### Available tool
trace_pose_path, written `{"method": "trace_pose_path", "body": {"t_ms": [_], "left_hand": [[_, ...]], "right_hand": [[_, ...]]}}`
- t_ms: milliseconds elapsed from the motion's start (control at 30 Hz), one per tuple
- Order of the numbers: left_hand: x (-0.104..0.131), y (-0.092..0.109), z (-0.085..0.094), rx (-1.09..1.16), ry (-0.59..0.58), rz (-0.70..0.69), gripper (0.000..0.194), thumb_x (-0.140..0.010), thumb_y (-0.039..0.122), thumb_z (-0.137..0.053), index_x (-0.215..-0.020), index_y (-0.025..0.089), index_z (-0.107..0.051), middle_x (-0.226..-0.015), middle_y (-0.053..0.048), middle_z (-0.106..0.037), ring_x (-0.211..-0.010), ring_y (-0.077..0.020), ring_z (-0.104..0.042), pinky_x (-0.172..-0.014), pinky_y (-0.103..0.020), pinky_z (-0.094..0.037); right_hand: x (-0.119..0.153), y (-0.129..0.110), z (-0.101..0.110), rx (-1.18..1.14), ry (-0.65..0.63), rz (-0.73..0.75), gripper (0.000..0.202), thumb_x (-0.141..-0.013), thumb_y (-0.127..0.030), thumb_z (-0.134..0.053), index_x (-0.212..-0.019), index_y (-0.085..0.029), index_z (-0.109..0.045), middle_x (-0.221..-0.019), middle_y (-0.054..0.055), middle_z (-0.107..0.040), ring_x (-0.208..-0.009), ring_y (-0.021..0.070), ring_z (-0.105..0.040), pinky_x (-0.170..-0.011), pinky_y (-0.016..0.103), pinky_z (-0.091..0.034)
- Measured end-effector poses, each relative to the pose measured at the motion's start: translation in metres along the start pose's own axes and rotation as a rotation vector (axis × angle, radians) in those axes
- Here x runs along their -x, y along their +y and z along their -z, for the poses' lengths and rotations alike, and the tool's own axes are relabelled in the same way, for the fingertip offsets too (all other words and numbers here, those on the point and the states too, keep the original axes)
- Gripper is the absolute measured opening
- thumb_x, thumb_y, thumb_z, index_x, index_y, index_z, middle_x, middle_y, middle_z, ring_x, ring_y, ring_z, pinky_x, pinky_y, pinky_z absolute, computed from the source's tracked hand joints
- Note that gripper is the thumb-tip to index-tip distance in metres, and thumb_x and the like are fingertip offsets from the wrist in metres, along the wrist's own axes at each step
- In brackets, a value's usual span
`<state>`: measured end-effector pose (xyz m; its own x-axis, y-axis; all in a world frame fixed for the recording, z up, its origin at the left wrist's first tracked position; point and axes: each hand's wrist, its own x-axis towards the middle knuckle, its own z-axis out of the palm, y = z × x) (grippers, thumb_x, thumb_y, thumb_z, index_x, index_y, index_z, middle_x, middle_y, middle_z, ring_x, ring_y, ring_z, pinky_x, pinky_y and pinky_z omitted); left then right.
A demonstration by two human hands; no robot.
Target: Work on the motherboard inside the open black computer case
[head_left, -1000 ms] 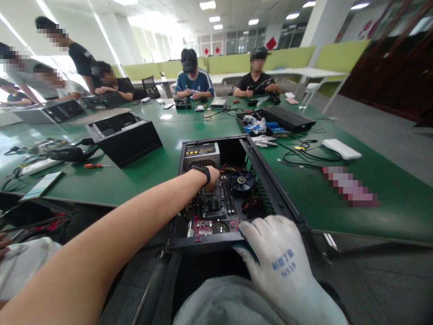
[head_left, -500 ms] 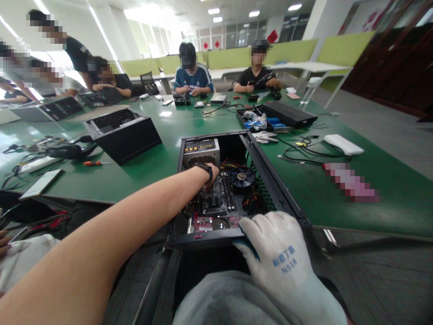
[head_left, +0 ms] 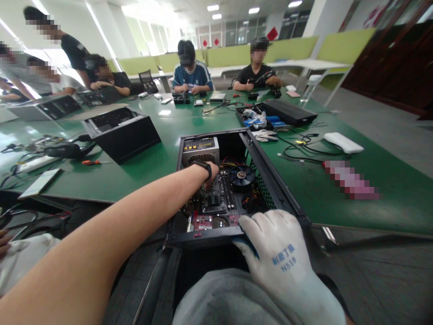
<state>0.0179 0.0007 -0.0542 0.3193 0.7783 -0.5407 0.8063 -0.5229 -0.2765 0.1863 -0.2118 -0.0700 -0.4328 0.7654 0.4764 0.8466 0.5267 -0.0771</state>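
left arm extended, bare; left hand [head_left: 212,172] inside the computer case [head_left: 209,238], fingertips hidden. right hand [head_left: 279,248] gloved, curled over the case's near edge.

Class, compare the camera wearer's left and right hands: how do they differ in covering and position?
Covering: the left hand is bare, with a black band at its wrist, while the right hand wears a white glove with blue lettering.
Position: the left hand reaches inside the open computer case, near the power supply; the right hand holds the case's near edge.
Shared: both hands are at the same case.
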Motion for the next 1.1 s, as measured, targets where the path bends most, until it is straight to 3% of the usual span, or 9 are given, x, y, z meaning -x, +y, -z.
{"method": "trace_pose_path", "body": {"t_ms": [467,733,1100], "left_hand": [[0.007,0.0018,0.004,0.034,-0.007,0.014,0.062,-0.051,0.038,-0.095,-0.106,0.015,-0.08,-0.112,-0.017,-0.076,-0.11,-0.0342,-0.069,-0.096,-0.034,-0.053],[-0.0012,-0.0017,-0.001,0.037,0.001,0.003,0.067,-0.048,0.037,-0.096,-0.109,0.019,-0.079,-0.111,-0.013,-0.077,-0.11,-0.0327,-0.068,-0.096,-0.033,-0.053],[0.0026,-0.0008,0.0011,0.05,0.002,-0.004,0.064,-0.051,0.031,-0.095,-0.111,0.014,-0.079,-0.117,-0.016,-0.075,-0.112,-0.0339,-0.069,-0.097,-0.033,-0.053]], "right_hand": [[0.0006,0.0005,-0.0007,0.002,-0.02,0.003,0.019,-0.084,-0.035,-0.068,-0.099,-0.023,-0.065,-0.081,0.004,-0.063,-0.077,0.0239,-0.047,-0.077,0.04,-0.027],[-0.0004,-0.0006,-0.0004,0.014,-0.011,0.011,0.02,-0.084,-0.036,-0.067,-0.099,-0.023,-0.066,-0.08,0.004,-0.063,-0.076,0.0243,-0.047,-0.076,0.04,-0.027],[0.0002,0.0004,-0.0011,0.025,-0.026,0.01,0.02,-0.084,-0.037,-0.067,-0.099,-0.023,-0.066,-0.081,0.004,-0.062,-0.077,0.0243,-0.046,-0.077,0.041,-0.027]]}}
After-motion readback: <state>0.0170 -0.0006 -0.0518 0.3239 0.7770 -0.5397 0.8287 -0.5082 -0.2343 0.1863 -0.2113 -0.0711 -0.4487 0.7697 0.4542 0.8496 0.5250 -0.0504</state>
